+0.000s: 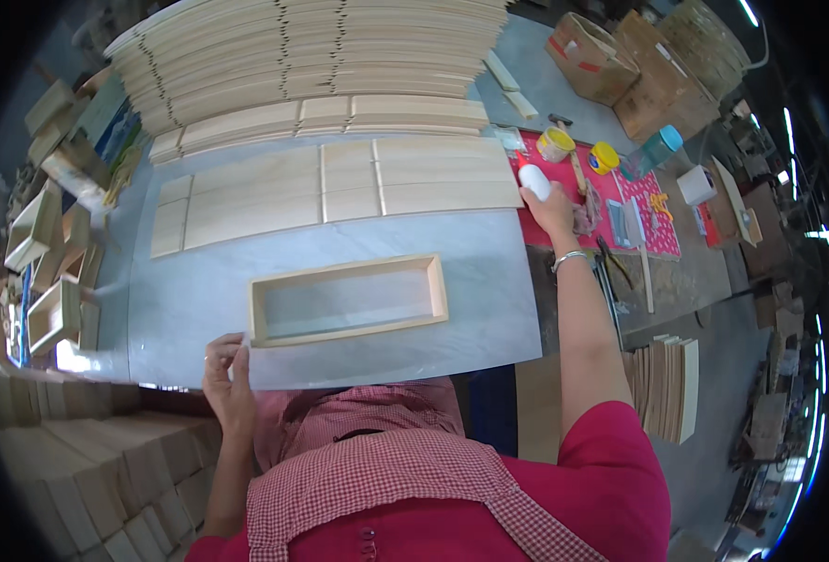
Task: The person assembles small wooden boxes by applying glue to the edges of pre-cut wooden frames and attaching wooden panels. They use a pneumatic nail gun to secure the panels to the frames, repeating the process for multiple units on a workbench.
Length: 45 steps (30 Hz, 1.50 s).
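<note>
A shallow rectangular frame of pale wood [349, 335] lies on the grey tabletop in front of me, showing the table through its middle. My left hand [227, 375] is at its near left corner, fingers bent and thumb close to them; whatever they pinch is too small to make out. Out to the right, my arm is stretched across the table's edge. My right hand [555, 214] grips a white squeeze bottle [533, 180] with a red nozzle, above a red cloth [538, 229]. Beyond the frame lie flat grooved wooden panels [246, 194].
A tall stack of thin boards [311, 51] rises at the back. On the right are yellow tubs [604, 157], a teal bottle [653, 155], a hammer [561, 121], pliers [616, 262] and cardboard boxes [592, 58]. Wooden boxes [54, 314] are piled on the left.
</note>
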Motion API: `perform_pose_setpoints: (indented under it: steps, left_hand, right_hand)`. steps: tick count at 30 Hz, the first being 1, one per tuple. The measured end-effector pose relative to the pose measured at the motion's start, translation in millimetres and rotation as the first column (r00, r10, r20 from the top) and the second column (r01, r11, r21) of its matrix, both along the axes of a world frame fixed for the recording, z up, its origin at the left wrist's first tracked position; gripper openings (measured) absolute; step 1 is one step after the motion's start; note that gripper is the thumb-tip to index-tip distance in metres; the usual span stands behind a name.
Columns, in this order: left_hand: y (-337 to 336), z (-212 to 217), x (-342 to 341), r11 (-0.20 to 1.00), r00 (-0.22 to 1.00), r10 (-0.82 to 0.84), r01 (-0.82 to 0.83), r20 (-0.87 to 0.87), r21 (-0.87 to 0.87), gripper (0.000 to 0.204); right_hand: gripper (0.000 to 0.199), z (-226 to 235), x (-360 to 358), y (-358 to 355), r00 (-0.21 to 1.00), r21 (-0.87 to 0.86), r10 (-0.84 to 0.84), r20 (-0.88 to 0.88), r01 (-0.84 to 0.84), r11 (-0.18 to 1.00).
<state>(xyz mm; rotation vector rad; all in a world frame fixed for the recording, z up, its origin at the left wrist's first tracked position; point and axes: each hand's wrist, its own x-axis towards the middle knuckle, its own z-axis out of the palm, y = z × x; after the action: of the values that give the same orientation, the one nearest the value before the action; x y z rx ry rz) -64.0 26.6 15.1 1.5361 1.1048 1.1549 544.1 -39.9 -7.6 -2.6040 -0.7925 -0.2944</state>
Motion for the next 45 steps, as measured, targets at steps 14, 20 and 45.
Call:
perform_pose_setpoints:
  steps: [14, 20, 45]
  left_hand:
    - [-54, 9, 48, 0.975, 0.910, -0.174, 0.212, -0.376, 0.060, 0.025]
    - [-65, 5, 37, 0.960, 0.885, -0.281, 0.257, -0.370, -0.113, 0.040]
    - [-69, -7, 17, 0.896, 0.950, -0.306, 0.269, -0.052, -0.354, 0.047]
  right_hand:
    - [0.046, 82, -193, -28, 0.746, 0.893, 0.631, -0.214, -0.113, 0.436]
    - [0.052, 57, -331, -26, 0.462, 0.812, 0.856, -0.231, -0.393, 0.431]
    - [0.052, 42, -385, 34, 0.454, 0.771, 0.871, -0.187, -0.482, 0.417]
